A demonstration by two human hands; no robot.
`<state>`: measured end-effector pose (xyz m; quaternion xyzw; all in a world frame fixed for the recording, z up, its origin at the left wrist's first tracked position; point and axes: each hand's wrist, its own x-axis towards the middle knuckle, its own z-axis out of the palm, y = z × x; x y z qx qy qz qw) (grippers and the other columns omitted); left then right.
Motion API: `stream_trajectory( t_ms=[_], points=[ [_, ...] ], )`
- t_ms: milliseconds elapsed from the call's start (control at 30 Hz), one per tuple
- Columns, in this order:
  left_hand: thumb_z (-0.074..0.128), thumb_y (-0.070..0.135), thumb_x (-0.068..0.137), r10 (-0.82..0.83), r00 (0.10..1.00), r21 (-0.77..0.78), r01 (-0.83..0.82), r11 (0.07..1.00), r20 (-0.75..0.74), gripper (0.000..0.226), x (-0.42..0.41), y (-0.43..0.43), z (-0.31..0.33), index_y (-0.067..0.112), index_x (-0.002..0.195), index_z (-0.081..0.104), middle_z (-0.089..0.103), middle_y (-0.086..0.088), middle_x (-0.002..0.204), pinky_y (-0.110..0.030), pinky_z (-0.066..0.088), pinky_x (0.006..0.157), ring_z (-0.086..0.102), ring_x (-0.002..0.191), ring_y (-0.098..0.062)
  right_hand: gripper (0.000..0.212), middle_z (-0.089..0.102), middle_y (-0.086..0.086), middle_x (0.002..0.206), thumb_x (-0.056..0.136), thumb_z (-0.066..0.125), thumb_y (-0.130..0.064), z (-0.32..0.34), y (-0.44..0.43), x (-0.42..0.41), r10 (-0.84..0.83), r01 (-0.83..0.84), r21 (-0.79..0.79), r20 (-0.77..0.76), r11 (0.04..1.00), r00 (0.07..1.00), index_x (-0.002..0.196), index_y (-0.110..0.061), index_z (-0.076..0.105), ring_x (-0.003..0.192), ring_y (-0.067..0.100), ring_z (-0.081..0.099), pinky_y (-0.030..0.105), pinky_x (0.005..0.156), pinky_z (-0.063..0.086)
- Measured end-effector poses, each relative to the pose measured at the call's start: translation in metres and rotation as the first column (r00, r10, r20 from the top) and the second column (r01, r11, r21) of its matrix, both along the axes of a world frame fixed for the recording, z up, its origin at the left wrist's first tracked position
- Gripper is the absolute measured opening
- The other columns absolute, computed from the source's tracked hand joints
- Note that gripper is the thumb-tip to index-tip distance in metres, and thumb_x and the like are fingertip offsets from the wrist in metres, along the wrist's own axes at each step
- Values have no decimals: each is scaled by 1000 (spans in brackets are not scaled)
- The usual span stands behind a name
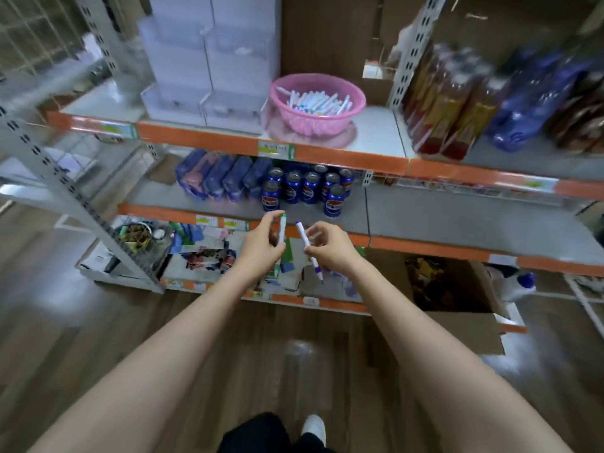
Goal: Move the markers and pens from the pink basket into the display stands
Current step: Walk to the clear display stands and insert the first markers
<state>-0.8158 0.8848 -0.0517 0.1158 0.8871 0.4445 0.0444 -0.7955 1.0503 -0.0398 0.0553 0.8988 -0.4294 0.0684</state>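
The pink basket (354, 100) stands on the top shelf, holding several white markers (318, 103). Left of it are the clear tiered display stands (209, 60); I see nothing in their pockets. Well below the basket, in front of the middle shelf, my left hand (263, 245) pinches a white marker with a green cap (282, 228), held upright. My right hand (328, 248) grips a white marker with a purple cap (303, 236), tilted, its lower end pointing down to the right.
Bottles of amber drink (447, 103) and blue packs (536, 99) fill the top shelf right of the basket. Blue cans (307, 188) and wrapped packs (219, 178) sit on the middle shelf. An open cardboard box (457, 299) stands on the floor at right. A grey upright (65, 188) rises at left.
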Motion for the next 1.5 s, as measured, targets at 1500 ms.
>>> stream_trajectory(
  t_ms=[1500],
  points=[
    [57, 3, 83, 81, 961, 141, -44, 989, -265, 53, -422, -185, 116, 26, 129, 44, 49, -2, 84, -30, 46, 60, 48, 55, -17, 22, 56, 3, 86, 83, 67, -8, 104, -198, -416, -84, 31, -146, -367, 989, 926, 97, -15, 51, 78, 24, 60, 40, 71, 57]
  ],
)
